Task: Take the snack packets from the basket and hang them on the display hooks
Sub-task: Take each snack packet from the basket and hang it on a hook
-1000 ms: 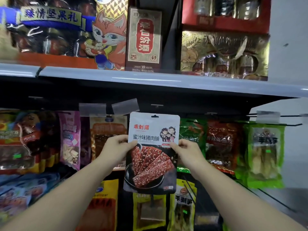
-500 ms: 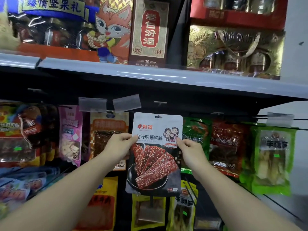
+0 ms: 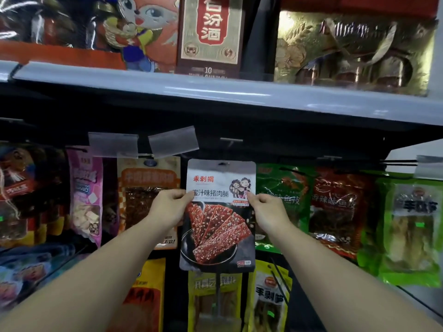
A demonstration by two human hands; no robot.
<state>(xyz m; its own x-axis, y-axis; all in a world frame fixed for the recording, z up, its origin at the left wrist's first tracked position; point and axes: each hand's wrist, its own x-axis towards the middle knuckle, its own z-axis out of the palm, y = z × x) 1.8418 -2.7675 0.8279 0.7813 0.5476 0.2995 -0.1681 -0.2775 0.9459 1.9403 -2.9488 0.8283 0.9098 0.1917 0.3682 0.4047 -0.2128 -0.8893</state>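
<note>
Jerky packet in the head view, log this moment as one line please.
step: hanging | jerky packet: upright between orange and green packets, hole at top | left hand: pinching left edge | right hand: pinching right edge

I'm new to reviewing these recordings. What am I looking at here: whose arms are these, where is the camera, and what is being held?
There is no robot here. A camera worn on a person's head looks forward at a shop display. The left hand and right hand pinch the side edges of a white-topped pork jerky packet, holding it upright with its hang hole near the top, in front of the row. Beside it hang an orange-and-cream snack packet and a green snack packet. Above, a grey shelf carries gift boxes.
</note>
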